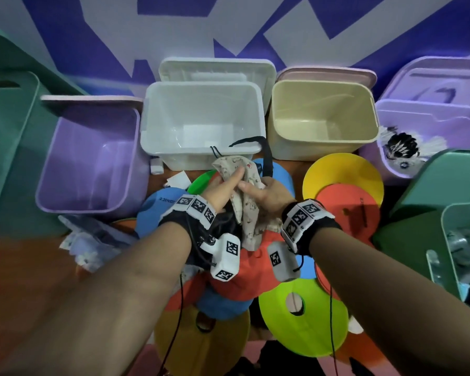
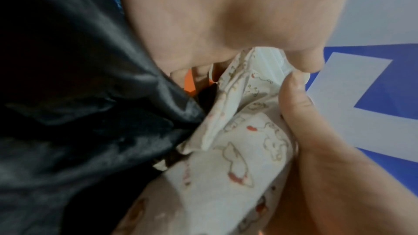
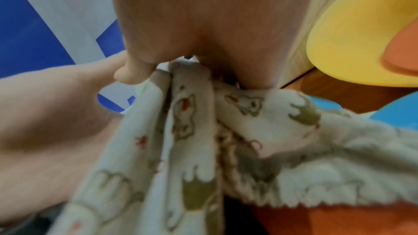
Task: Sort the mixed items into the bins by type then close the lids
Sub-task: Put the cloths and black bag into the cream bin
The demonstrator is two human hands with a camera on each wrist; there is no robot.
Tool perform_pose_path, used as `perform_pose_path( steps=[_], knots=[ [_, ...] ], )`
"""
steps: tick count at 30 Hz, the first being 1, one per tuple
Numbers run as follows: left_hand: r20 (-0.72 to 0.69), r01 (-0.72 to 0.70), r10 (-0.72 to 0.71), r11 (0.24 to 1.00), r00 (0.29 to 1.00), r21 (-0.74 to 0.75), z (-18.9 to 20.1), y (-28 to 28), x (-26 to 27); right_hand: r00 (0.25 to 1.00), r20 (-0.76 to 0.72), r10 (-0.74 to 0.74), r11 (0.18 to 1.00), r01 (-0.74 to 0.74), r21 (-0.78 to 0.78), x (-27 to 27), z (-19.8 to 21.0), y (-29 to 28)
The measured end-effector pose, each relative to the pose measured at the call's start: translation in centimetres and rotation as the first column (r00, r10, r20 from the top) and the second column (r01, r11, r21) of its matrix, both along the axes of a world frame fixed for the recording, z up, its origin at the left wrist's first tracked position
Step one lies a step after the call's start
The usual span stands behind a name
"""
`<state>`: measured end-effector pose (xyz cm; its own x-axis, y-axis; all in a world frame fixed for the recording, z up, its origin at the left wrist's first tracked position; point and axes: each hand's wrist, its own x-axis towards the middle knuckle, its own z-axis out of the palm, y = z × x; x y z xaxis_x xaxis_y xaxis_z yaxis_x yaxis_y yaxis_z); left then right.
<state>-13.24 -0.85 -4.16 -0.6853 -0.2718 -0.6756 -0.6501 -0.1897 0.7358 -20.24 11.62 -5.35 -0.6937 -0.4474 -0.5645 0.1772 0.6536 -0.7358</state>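
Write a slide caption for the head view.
Both hands grip a beige printed cloth before the open white plastic bin.

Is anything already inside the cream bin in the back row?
No. In the head view the cream bin shows only its bare walls and floor.

Both hands, left hand point(image 1: 223, 187), right hand point(image 1: 269, 195), gripping printed cloth point(image 1: 248, 213), open bins behind
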Motion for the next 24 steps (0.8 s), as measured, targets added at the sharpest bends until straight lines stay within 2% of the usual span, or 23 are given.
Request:
perform_pose_path(
  steps=[3, 5, 7, 9, 12, 18, 22, 24],
  knots=[
    [-0.053, -0.026, 0.031, 0.996, 0.998, 0.080, 0.5, 0.0, 0.1, 1.000, -0.007, 0.001, 0.999, -0.001, -0.036, 0.4, -0.2, 0.0],
    [-0.033, -0.071, 0.075, 0.991, 0.997, 0.111, 1.3, 0.0, 0.5, 0.999, 0.034, 0.008, 0.996, -0.005, -0.084, 0.6, -0.4, -0.1],
    [-0.029, -0.116, 0.124, 0.974, 0.992, 0.196, 1.6, -0.1, 1.0, 0.993, 0.089, 0.077, 0.986, -0.062, -0.158, 1.0, 0.6, -0.1],
    [-0.053, -0.185, 0.206, 0.945, 0.977, 0.268, 2.7, 0.0, 1.5, 0.990, 0.098, 0.106, 0.975, -0.084, -0.205, 1.2, 1.5, 0.0],
    [-0.108, -0.289, 0.332, 0.910, 0.937, 0.297, 4.1, 0.1, 2.9, 0.988, 0.082, 0.129, 0.962, -0.105, -0.251, 1.7, 2.7, -0.7],
    [-0.165, -0.466, 0.507, 0.854, 0.846, 0.233, 6.3, 0.8, 6.9, 0.962, 0.026, 0.272, 0.915, -0.250, -0.316, 3.3, 4.4, -1.7],
    [-0.157, -0.569, 0.568, 0.821, 0.808, 0.039, 6.9, 0.9, 10.6, 0.951, 0.025, 0.309, 0.885, -0.278, -0.375, 5.0, 4.9, -2.4],
    [-0.146, -0.648, 0.635, 0.759, 0.759, -0.069, 6.6, 0.6, 13.2, 0.952, 0.024, 0.304, 0.874, -0.269, -0.405, 6.0, 5.7, -2.9]
  ],
)
